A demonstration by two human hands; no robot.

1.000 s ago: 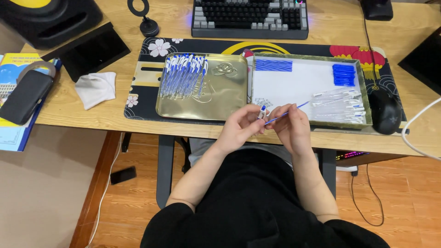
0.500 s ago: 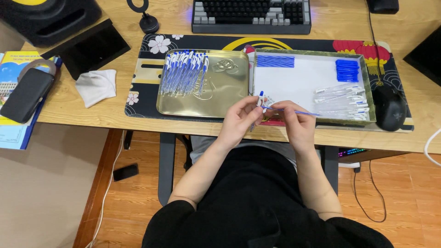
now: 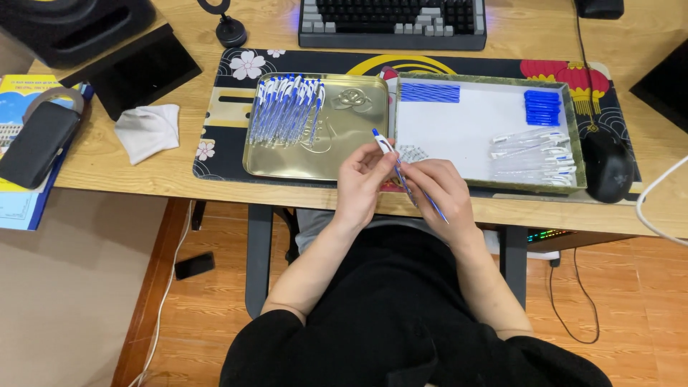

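Note:
Both my hands hold one blue-and-white pen over the desk's front edge. My left hand pinches its upper end, near the white tip. My right hand grips the blue barrel lower down. Just beyond them lies a gold tray with a row of several finished blue-and-white pens. To its right a green-rimmed tray lined with white paper holds blue refills, blue caps, clear barrels and small springs.
A patterned desk mat lies under both trays. A keyboard sits behind, a black mouse at the right, a white cloth, black pouch and dark tablet at the left.
The pen has swung from lying nearly level between my hands to slanting, its tip now up and left toward the gold tray. My hands stay close together at the desk edge.

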